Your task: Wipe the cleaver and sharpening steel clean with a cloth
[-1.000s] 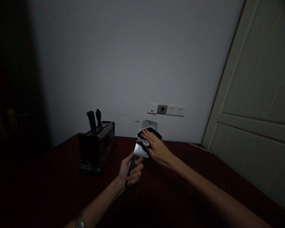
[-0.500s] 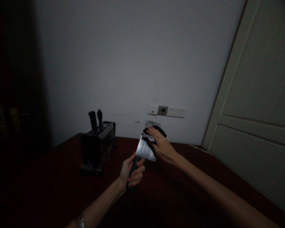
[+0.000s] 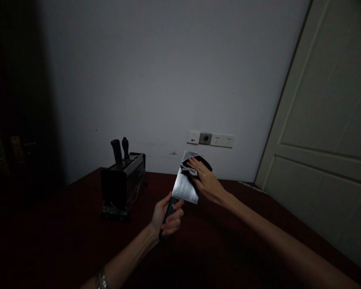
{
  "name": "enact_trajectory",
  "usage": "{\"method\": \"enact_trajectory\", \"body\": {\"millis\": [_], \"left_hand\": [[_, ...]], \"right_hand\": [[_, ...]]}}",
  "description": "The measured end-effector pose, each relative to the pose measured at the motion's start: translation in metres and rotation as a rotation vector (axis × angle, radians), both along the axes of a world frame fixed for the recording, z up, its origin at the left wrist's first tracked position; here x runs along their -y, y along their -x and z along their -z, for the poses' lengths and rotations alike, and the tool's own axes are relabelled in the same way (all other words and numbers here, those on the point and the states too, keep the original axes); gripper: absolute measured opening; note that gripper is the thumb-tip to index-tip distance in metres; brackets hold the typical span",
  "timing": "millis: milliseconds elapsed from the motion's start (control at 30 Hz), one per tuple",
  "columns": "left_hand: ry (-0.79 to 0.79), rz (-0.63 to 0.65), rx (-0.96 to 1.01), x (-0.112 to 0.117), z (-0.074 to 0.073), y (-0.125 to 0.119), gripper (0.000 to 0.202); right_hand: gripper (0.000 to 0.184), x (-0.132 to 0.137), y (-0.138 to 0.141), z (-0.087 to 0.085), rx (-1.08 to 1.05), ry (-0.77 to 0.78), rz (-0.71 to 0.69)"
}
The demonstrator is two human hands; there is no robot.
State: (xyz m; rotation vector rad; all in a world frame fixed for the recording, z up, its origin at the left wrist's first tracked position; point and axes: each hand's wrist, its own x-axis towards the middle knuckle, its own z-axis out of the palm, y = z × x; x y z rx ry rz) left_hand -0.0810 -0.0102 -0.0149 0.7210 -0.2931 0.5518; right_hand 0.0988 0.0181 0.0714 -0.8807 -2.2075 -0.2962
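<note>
Left hand is clenched round the dark handle of a cleaver, fingers wrapped across the handle & thumb lying up along it near the blade's base. Its wrist comes in from lower-left w/ a bracelet on it. The cleaver is held in the air above the counter, not resting on it. Handle is low, and the broad rectangular blade rises up & slightly right w/ its flat side to the camera. So the blade sits directly above the left hand and just left of the right hand. Right hand reaches in from lower-right, palm toward the blade's upper-right part, gripping a dark cloth w/ a lighter fold and pressing it against the steel. The cloth is bunched under the fingertips at the blade's top corner, partly hidden by the hand; the lower-left part of the blade shows bare. Can't tell how much of the cloth goes behind the blade. Left of both hands, well apart, a dark knife block stands on the counter near the wall, w/ two handles sticking up from its top. The counter is dark red & v. dim. On the wall behind the cleaver's tip is a white socket strip, and a pale panelled door fills the right side.
</note>
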Motion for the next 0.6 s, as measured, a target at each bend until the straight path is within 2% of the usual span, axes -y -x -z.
{"method": "enact_trajectory", "body": {"millis": [100, 167, 233, 367, 433, 500, 600], "left_hand": [[0.003, -0.017, 0.012, -0.006, 0.004, 0.002, 0.044], [0.002, -0.014, 0.023, -0.007, 0.007, 0.002, 0.042], [0.004, -0.007, 0.018, -0.005, 0.006, 0.001, 0.042], [0.008, 0.019, -0.011, 0.004, 0.000, -0.003, 0.047], [0.006, 0.032, -0.020, 0.006, -0.002, -0.004, 0.049], [0.003, 0.038, -0.025, 0.005, -0.002, -0.003, 0.050], [0.007, 0.020, -0.009, 0.001, 0.000, -0.001, 0.051]], "right_hand": [[0.055, 0.032, 0.016, 0.025, 0.110, 0.061, -0.129], [0.053, 0.045, 0.020, 0.032, 0.166, 0.088, -0.179], [0.050, 0.041, 0.016, 0.025, 0.172, 0.079, -0.173], [0.045, 0.002, -0.005, -0.010, 0.040, 0.022, -0.016], [0.044, -0.013, -0.012, -0.019, -0.014, 0.001, 0.037], [0.046, -0.012, -0.011, -0.015, -0.027, -0.013, 0.038], [0.051, 0.013, 0.002, 0.010, 0.039, 0.004, -0.045]]}}
